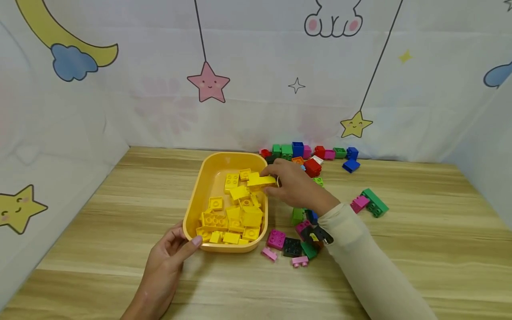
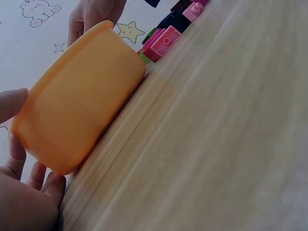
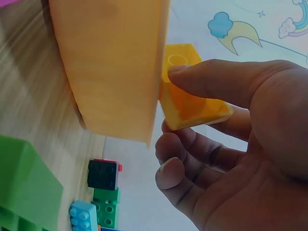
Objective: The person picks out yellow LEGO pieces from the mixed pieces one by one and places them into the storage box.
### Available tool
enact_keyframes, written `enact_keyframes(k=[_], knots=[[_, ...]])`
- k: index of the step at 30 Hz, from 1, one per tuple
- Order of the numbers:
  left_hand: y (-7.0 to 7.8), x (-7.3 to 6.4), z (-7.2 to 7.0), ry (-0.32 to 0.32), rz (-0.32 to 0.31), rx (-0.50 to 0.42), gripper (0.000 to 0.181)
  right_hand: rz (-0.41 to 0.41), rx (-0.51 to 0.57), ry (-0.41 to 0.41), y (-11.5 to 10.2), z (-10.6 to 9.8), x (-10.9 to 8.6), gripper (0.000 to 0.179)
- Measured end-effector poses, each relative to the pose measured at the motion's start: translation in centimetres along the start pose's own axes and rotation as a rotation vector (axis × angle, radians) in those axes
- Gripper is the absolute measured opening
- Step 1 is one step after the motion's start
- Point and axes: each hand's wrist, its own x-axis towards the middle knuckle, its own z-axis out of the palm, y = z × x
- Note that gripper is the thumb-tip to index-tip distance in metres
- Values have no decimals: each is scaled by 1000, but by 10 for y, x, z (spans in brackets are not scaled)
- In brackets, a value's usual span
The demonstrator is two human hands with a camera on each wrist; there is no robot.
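Note:
A yellow-orange plastic tray (image 1: 210, 183) stands on the wooden table, with several yellow building blocks (image 1: 240, 218) heaped mostly in its near and right parts. My left hand (image 1: 165, 260) grips the tray's near left corner, thumb on the rim and fingers against the outer wall. Over the right rim, my right hand (image 1: 298, 184) pinches a yellow block (image 3: 177, 54) between thumb and fingers. In the left wrist view the tray's outer side (image 2: 86, 91) hides what lies inside.
Right of the tray lie loose blocks, among them a pink one (image 1: 276, 239), a black one (image 1: 292, 247) and a long green one (image 1: 375, 203). More colored blocks, including a blue one (image 1: 298, 149), line the back edge by the printed cloth wall (image 1: 256, 106).

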Motion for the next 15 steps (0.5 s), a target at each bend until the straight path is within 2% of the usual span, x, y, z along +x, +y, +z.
enact_keyframes(k=[6, 9, 12, 15], knots=[[0, 2, 4, -14, -2, -8, 40, 23, -14, 2, 0, 0, -5, 36], [-2, 3, 7, -15, 0, -17, 39, 26, 5, 40, 0, -9, -12, 36], [-5, 6, 7, -10, -3, -52, 36, 5, 40, 136, 0, -29, -26, 34], [-9, 9, 2, 10, -15, -61, 35, -9, 83, 304, -1, -56, -51, 29]])
